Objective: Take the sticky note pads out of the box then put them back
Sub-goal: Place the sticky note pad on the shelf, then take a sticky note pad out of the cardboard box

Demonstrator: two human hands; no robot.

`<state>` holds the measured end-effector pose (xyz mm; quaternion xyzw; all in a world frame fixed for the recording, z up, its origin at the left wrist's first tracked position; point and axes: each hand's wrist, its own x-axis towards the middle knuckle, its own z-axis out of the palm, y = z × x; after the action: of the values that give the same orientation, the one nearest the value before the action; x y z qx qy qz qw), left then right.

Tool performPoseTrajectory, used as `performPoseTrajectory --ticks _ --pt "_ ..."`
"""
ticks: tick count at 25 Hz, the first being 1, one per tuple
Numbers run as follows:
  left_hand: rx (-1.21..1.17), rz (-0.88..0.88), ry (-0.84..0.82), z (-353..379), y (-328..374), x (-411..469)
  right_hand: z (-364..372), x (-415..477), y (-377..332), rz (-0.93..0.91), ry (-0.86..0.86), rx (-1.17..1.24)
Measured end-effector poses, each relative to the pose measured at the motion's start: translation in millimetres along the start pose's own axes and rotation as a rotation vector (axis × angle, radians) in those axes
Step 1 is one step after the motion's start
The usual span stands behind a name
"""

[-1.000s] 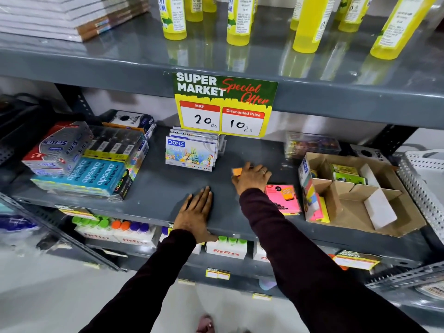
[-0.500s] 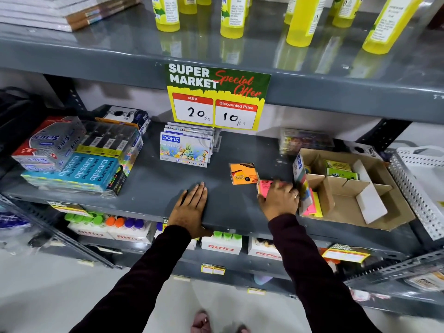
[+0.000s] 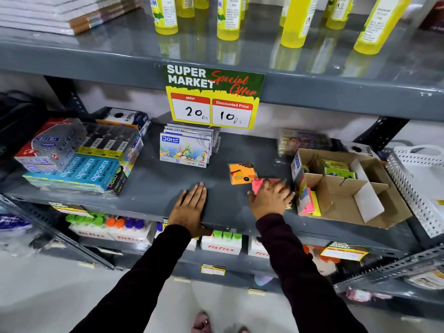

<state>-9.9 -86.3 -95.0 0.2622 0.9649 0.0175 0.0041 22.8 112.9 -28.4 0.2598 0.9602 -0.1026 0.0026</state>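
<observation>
a: why is your left hand (image 3: 192, 207) just lying there?

b: it's spread flat, palm down, on the front edge of the grey metal shelf (image 3: 153, 188), holding nothing. i judge it steadies me while the other arm reaches across.

a: and the right hand (image 3: 270, 199)?

b: it lies over the near part of the pink square sticky note pad in clear wrap (image 3: 260, 183), fingers splayed and pointing toward the box. whether the fingers curl round the pad's edge i cannot tell, since my hand hides it.

a: where do the pads sit?

b: the pink one is under my right hand, touching it. the orange square sticky note pad with a black label strip (image 3: 241, 173) lies flat just beyond and to the left of that hand, overlapping the pink one's far corner or just touching it. i'd guess they lie side by side so each can be picked up singly afterwards.

a: and the box?

b: the open brown cardboard display box with inner dividers (image 3: 374, 212) is just to the right of my right hand, nearly touching my fingertips. a stack of pink and yellow sticky pads (image 3: 312, 205) stands on edge in its near-left compartment, and green packed sticky pads (image 3: 337, 168) sit in a far one.

a: count them.

b: two pads out on the shelf, one box, two hands. inside i see two green packs; the upright stack i can't count. so taking out looks only partly done.
</observation>
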Motion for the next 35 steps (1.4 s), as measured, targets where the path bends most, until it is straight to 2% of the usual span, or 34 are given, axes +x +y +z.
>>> performPoseTrajectory --ticks 3,7,11,13,16,20,27,33,35 --pt "0.011 0.006 0.018 1 -1 0 0 2 9 0.000 0.056 -0.021" --pt "-0.043 0.008 0.013 2 -2 0 11 -18 -24 -0.150 0.181 -0.069" --pt "-0.059 0.012 0.014 3 -2 1 31 -42 -53 -0.281 0.024 -0.036" --pt "-0.045 0.007 0.007 3 -2 1 34 -40 -52 -0.294 0.020 -0.048" --pt "-0.018 -0.010 -0.003 3 -3 1 20 -19 -24 -0.223 0.147 -0.056" --pt "0.098 -0.012 -0.025 7 -2 2 -4 4 26 0.039 0.026 -0.010" --pt "0.086 -0.016 -0.021 6 -1 2 -14 28 23 -0.029 0.155 0.054" --pt "0.000 -0.006 -0.027 2 -2 1 -10 90 11 -0.005 -0.054 0.088" --pt "-0.005 -0.006 -0.008 2 -3 2 -3 91 10 0.002 -0.070 0.096"
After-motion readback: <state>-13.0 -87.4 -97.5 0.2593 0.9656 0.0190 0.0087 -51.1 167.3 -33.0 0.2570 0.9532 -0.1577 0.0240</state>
